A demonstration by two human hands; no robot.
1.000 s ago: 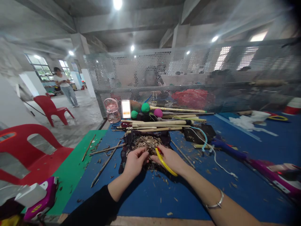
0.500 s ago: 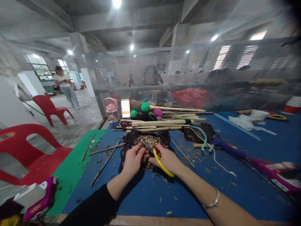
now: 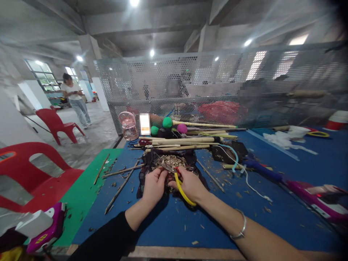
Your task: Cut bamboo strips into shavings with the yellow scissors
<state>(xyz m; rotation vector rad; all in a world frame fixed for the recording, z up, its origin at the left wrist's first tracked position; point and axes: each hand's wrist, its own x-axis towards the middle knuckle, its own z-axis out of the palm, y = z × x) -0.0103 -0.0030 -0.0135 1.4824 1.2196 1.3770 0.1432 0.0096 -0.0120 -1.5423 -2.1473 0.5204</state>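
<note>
My right hand (image 3: 190,183) grips yellow-handled pruning shears (image 3: 181,186), their blades pointing up-left over a heap of wood chips (image 3: 170,162) on a dark cloth (image 3: 145,177). Beside it, my left hand (image 3: 154,185) is curled shut over something small at the blades; I cannot make out what. Both hands rest on the blue table top (image 3: 217,217), nearly touching. A silver bangle (image 3: 239,228) circles my right wrist, and a black sleeve covers my left arm.
Bamboo sticks (image 3: 179,144) and yarn balls (image 3: 168,123) lie behind the chips, with a pink jug (image 3: 128,125). Thin sticks (image 3: 121,185) and a green mat (image 3: 87,188) lie left; red chairs (image 3: 35,177) beyond. A purple tool (image 3: 312,192) and white cord (image 3: 250,183) lie right. A person (image 3: 73,99) stands far left.
Both hands have slid a little away from me toward the chip heap, and the shears' handles have swung more upright. The view has tilted slightly down.
</note>
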